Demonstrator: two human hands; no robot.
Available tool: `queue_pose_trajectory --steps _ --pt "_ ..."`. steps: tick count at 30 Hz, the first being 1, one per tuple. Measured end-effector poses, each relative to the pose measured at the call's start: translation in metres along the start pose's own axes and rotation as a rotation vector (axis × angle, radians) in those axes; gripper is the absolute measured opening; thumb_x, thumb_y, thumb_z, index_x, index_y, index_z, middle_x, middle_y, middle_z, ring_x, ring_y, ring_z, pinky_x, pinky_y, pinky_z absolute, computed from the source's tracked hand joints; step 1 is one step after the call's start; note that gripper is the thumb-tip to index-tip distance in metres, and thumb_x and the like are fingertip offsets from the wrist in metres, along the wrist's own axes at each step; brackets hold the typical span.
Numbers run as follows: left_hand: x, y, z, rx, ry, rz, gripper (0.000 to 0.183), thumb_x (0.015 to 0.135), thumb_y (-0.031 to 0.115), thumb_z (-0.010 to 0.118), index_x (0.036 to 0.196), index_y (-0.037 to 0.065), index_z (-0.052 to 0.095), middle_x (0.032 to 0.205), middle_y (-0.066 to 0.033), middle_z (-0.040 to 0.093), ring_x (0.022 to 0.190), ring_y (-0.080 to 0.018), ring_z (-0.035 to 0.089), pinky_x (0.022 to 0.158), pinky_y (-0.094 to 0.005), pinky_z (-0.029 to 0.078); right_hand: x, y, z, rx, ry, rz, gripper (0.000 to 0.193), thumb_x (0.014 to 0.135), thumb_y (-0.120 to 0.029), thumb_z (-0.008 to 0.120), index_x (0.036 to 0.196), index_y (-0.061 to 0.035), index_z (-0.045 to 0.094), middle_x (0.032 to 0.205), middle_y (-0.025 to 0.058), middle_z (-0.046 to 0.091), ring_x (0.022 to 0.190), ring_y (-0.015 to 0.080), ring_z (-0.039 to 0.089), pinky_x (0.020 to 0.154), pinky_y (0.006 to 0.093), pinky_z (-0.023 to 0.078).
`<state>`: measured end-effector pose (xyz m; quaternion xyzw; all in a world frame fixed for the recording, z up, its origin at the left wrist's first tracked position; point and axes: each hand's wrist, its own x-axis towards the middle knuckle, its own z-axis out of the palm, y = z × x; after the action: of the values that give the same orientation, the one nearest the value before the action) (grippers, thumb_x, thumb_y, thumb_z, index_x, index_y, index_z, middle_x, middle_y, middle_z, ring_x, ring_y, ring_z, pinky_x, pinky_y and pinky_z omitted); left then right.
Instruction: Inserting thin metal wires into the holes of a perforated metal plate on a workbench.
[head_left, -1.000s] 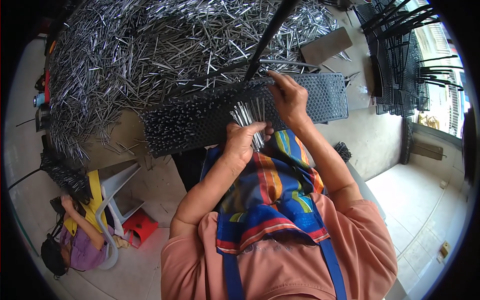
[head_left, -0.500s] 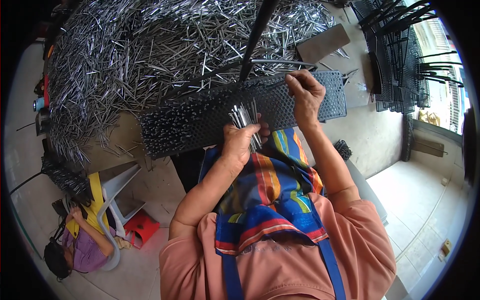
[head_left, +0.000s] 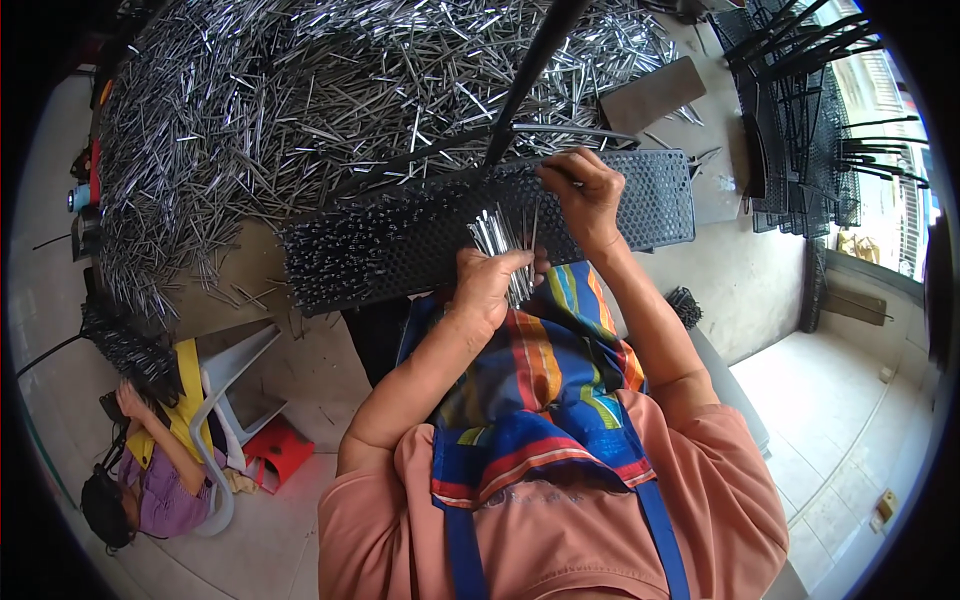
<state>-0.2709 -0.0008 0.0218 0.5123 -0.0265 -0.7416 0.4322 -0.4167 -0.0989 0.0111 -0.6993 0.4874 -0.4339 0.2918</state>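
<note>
A bundle of thin metal rods (head_left: 497, 236) stands up out of my left hand (head_left: 488, 284), whose fingers are wrapped round it. That hand hovers at the near edge of a long dark perforated rack (head_left: 655, 195). Many dark rods (head_left: 335, 245) are packed upright in the holes at the rack's left end, while its right part shows bare holes. My right hand (head_left: 590, 195) is over the middle of the rack, thumb and fingers pinched together near its far edge. Whatever is in that pinch is too small to make out.
A large heap of loose metal rods (head_left: 300, 110) covers the table beyond the rack. A dark bar (head_left: 530, 85) rises across it, and a flat plate (head_left: 653, 95) lies at right. Black mesh racks (head_left: 800, 150) hang at far right. A seated person (head_left: 165, 490) is at lower left.
My right hand has moved left along the rack, still pinched. My left hand has shifted slightly right with the rods. The person at lower left has raised a hand holding a dark object.
</note>
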Motion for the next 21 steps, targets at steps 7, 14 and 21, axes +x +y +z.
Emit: queue_pose_trajectory --steps 7,14,21 --pt "0.000 0.001 0.001 -0.035 -0.002 -0.034 0.022 0.082 -0.008 0.062 0.103 -0.003 0.065 0.087 -0.0163 0.071 0.073 -0.0251 0.071 0.064 -0.0356 0.060 0.008 -0.012 0.000 -0.003 -0.051 0.148 0.012 0.080 0.003 0.071 0.092 0.0025 0.070 0.080 0.0080 0.067 0.069 0.0141 0.066 0.061 0.0261 0.051" --pt "0.001 0.000 -0.001 -0.080 -0.003 -0.057 0.024 0.082 -0.009 0.061 0.104 -0.002 0.065 0.088 -0.0158 0.071 0.075 -0.0251 0.071 0.065 -0.0361 0.060 0.004 -0.013 -0.006 -0.215 -0.019 -0.045 0.014 0.082 -0.002 0.070 0.095 -0.0019 0.071 0.082 0.0112 0.065 0.071 0.0258 0.067 0.063 0.0322 0.051" --pt "0.004 0.000 -0.005 -0.061 -0.057 -0.017 0.022 0.083 -0.008 0.060 0.104 -0.002 0.064 0.088 -0.0141 0.070 0.074 -0.0230 0.070 0.066 -0.0343 0.059 0.015 -0.014 -0.001 -0.456 -0.167 -0.106 0.017 0.084 -0.009 0.069 0.101 -0.0064 0.071 0.084 0.0102 0.062 0.072 0.0310 0.065 0.062 0.0373 0.051"
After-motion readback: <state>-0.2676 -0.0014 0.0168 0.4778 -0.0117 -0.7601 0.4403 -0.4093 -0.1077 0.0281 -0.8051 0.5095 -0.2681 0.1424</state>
